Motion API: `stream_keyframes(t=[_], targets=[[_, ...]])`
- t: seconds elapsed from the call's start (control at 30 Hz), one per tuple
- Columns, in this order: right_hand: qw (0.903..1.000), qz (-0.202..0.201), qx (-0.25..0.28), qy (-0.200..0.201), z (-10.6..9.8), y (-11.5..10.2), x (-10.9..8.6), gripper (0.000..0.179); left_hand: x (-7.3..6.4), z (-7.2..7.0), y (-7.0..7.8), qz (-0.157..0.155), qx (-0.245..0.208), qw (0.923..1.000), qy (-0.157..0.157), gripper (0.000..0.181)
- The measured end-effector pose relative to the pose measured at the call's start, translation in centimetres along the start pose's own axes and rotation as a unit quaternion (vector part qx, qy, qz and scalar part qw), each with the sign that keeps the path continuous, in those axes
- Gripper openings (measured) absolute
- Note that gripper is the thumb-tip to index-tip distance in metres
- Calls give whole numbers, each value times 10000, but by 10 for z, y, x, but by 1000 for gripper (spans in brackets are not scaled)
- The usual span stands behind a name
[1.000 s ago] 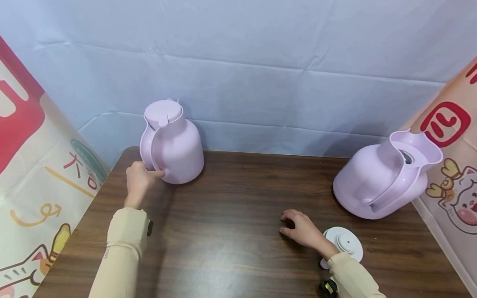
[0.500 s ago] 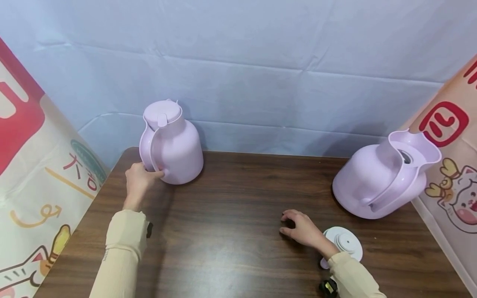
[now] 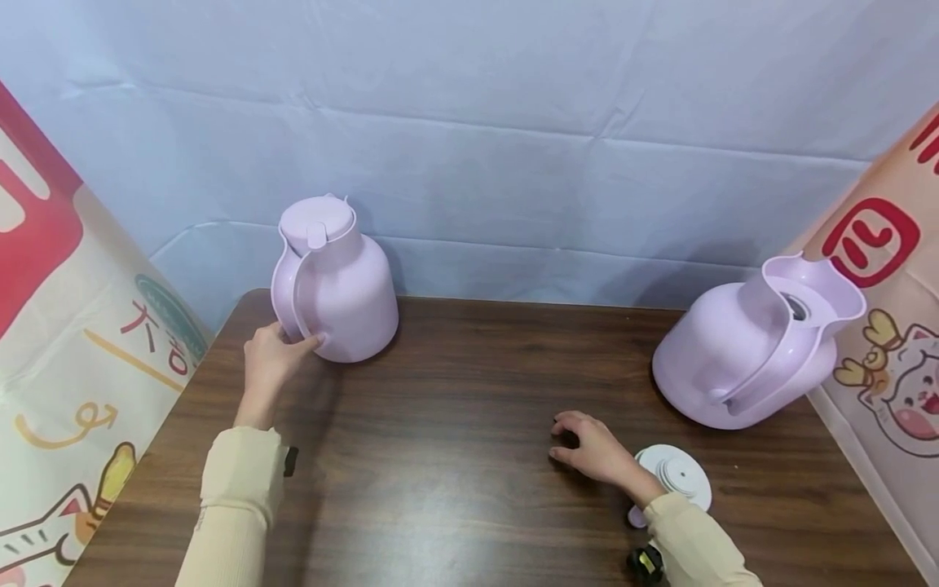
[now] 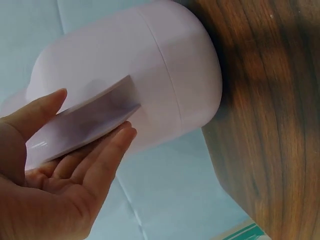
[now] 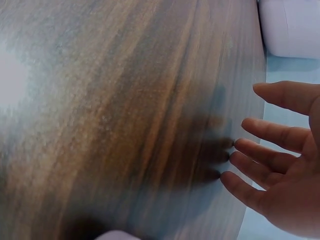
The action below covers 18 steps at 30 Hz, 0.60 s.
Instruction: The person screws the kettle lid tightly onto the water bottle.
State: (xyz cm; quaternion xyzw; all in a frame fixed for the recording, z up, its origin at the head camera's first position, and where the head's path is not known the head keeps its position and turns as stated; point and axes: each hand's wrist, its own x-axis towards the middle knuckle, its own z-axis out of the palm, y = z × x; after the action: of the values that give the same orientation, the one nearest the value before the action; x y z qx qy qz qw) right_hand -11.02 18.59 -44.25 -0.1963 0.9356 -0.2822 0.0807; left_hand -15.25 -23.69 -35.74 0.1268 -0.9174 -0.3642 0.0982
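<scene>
The left hand [image 3: 273, 359] grips the lidded jug [image 3: 355, 297] by its handle [image 4: 75, 131] at ten o'clock from the right hand [image 3: 597, 452], whose fingers [image 5: 275, 133] are relaxed, parted; a lidless jug [image 3: 722, 350] stands at two. A banner [image 3: 88, 326] at nine bears a red "大".

Right hand [image 5: 295, 185] by wooden tabletop [image 5: 125, 110]

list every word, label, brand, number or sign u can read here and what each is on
"大", then a less clear mark, perhaps "吉": left printed cloth.
Red ringed sign, right printed cloth: character I can't make out.
Red shapes cut off at the frame edges: unreadable.
Faint mark, left sleeve: too small to read.
Left jug, right jug: no text seen.
</scene>
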Motion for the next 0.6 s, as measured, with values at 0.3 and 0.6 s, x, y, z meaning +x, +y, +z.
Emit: stream_keyframes(t=[0.3, 0.6], targets=[[10000, -70, 4, -44, -2, -1, 2, 20, -19, 0, 4, -192, 75, 9993, 305, 39], [9999, 46, 127, -15, -3, -2, 4, 20, -38, 11, 7, -429, 139, 9990, -33, 36]])
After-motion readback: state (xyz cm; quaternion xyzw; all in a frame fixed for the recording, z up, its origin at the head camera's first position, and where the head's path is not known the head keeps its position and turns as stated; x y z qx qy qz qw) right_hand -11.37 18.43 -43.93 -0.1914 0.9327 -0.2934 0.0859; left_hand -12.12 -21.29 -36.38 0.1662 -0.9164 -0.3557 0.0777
